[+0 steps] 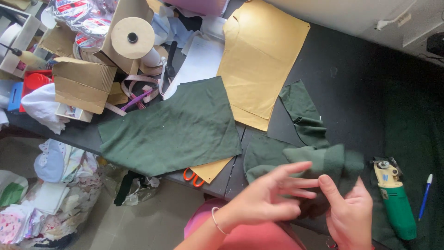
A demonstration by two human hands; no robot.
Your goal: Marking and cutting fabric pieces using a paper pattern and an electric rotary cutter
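The folded green fabric piece (319,162) lies on the table (360,92), just left of the green electric cutter (395,203). The left hand (268,196) rests on it, fingers spread (no grip closed). The right hand (349,215) pinches its near edge between thumb and fingers.

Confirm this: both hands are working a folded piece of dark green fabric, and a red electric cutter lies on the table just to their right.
Not quite. In the head view the electric cutter is green with a yellowish top, not red. The rest holds: the left hand and right hand work the folded dark green fabric, the cutter just right of them.
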